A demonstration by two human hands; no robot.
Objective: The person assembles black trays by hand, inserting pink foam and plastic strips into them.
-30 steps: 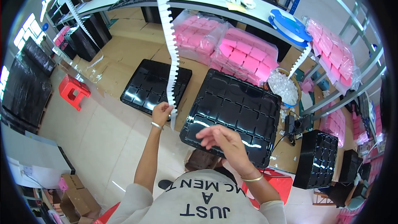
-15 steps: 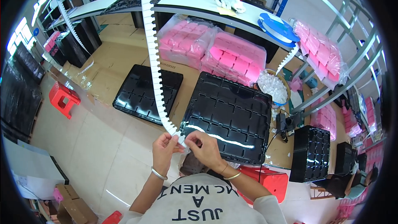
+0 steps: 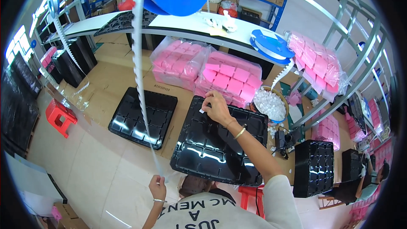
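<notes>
A long white tape strip (image 3: 138,63) with notched edges hangs from a blue reel (image 3: 176,2) at the top. Its lower end reaches my left hand (image 3: 157,188), whose fingers are closed on it. My right hand (image 3: 218,109) is stretched forward over a black plastic tray (image 3: 218,144) with a grid of compartments. Between its thumb and fingers is a small white piece (image 3: 202,110), close to the tray's far left part. I cannot tell if that piece touches the tray. A second black tray (image 3: 144,116) lies to the left on brown cardboard.
Bagged pink foam blocks (image 3: 229,76) stand behind the trays. To the right are a round container of crumpled white bits (image 3: 270,105), another blue reel (image 3: 271,44) and a stack of black trays (image 3: 313,167). A red stool (image 3: 61,116) stands on the left floor. Another person (image 3: 369,182) sits far right.
My hands have parted. The right one moved forward over the tray with the small white piece; the left one lowered, still at the strip. The view tilted, showing more of the reel.
</notes>
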